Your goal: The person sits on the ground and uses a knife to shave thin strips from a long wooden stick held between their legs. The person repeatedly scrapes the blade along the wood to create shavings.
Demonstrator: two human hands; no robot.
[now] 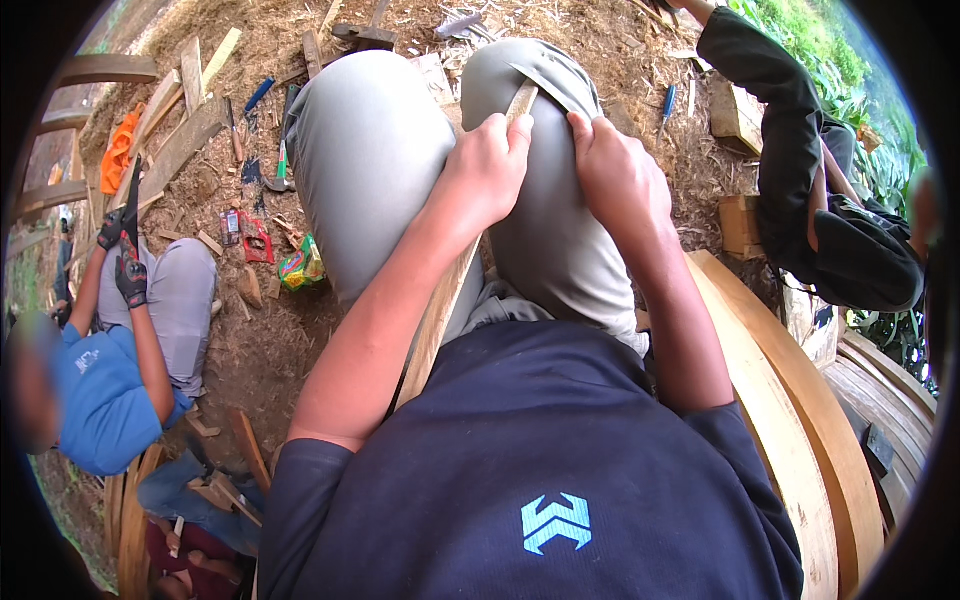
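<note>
My left hand [488,168] is closed around a long, narrow wooden strip [445,310]. The strip slants from above my right knee down between my thighs to my belly. Its far end pokes out just past my left thumb. My right hand [625,178] is closed on what looks like a knife, its thin grey blade [543,86] pointing up and left over my right knee. The handle is hidden in my fist. The blade lies close to the strip's far end; I cannot tell whether they touch.
A green-handled hammer [280,170], a blue-handled tool [667,105] and colourful packets [300,265] lie on shaving-covered ground. Long planks [790,400] run beside my right. A gloved person [120,370] sits left with a dark blade; another person [830,190] is at right, another at lower left.
</note>
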